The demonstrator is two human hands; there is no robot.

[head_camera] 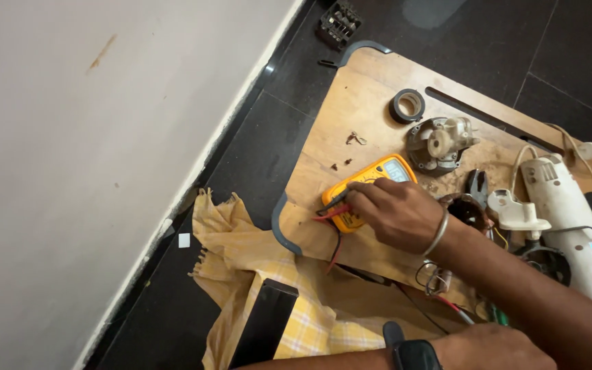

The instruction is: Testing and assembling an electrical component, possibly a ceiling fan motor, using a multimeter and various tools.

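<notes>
The yellow, rubber-cased handheld multimeter (368, 188) lies flat on my low wooden board (351, 109), its grey screen facing up. My right hand (395, 212) rests on it with fingers curled over the dial. My left hand (491, 348) is mostly out of frame; I cannot tell its grip.

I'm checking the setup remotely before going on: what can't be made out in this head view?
- Multimeter: its dial and lower half are covered by the right hand; the screen is too small to read.
- Left hand: cut off by the bottom edge, so what it holds is hidden.
- White appliance: runs off the right edge.
</notes>
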